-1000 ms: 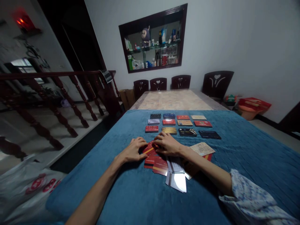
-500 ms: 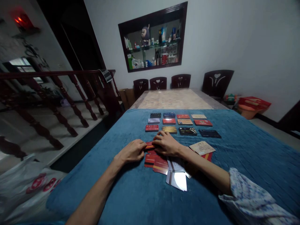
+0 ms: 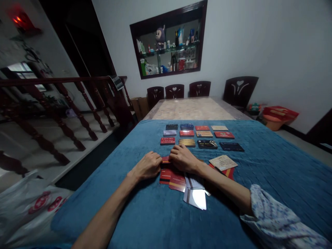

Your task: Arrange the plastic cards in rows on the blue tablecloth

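Observation:
Between my two hands is a small stack of red cards [image 3: 165, 159], standing just in front of the laid-out rows. My left hand [image 3: 148, 166] grips its left end with curled fingers. My right hand [image 3: 183, 158] has its fingers bent round the right end. Below them lie loose red cards [image 3: 177, 181] and white cards [image 3: 195, 197], partly under my right wrist. A beige card [image 3: 223, 162] rests on red ones right of my right forearm. Beyond my hands, several card stacks form three rows, among them a gold stack [image 3: 187, 143] and a black stack [image 3: 207, 144].
A blue cloth [image 3: 124, 214] covers the near part of the long table [image 3: 193, 109]. Dark chairs [image 3: 240, 90] stand round the far end. To the left are a wooden railing [image 3: 85, 124] and white plastic bags [image 3: 33, 207]; a red bag [image 3: 280, 114] is at the right.
My right hand has shifted very slightly, and its sleeve has drawn a little to the left. Both hands stay on the red stack. The view has tilted slightly.

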Tool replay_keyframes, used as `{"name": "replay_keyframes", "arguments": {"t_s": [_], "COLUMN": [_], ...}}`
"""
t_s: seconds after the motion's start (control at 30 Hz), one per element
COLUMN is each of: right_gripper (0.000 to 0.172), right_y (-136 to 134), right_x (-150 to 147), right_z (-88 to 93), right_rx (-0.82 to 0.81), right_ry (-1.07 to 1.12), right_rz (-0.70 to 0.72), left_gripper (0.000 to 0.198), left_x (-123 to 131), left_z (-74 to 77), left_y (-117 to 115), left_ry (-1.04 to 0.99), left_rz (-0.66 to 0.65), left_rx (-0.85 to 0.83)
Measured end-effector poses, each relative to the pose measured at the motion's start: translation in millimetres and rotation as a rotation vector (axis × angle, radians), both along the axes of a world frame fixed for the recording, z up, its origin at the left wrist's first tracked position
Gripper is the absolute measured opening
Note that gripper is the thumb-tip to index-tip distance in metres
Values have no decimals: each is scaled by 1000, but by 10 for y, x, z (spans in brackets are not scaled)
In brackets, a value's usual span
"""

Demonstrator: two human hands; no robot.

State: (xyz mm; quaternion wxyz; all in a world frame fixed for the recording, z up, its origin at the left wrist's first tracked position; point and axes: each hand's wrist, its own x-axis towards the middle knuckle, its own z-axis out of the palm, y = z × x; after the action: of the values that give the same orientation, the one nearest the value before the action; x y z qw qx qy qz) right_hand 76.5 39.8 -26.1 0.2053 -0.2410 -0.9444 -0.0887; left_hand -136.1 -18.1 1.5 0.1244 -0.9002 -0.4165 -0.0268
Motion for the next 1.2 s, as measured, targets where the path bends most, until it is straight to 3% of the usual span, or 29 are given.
{"name": "replay_keyframes", "arguments": {"t_s": [0.2,0.4,0.73,1.07,1.2], "right_gripper": [20,19,25,32,34], "right_y": [-74,-29,83,13,21], "right_x": [32,40,16,15,2], "right_z": [75,14,-118,-73,-92], "right_rx": [-67,-25,-12,-146,-151], "right_ry": [32,97,282,190,161], "right_rz": [101,154,62,-61,-92], "left_gripper": [13,13,27,33,25], "left_x": [-62,-115,-244,-246,-243], "left_z": [-20,-44,-80,-138,-149], "left_y": [-16,-5,103,135,135], "left_ry": [-211,-362,-651,-750,-729], "left_rz": [-31,-37,0,97,78], "left_rx": [-32,-39,-98,-148,-145]}}
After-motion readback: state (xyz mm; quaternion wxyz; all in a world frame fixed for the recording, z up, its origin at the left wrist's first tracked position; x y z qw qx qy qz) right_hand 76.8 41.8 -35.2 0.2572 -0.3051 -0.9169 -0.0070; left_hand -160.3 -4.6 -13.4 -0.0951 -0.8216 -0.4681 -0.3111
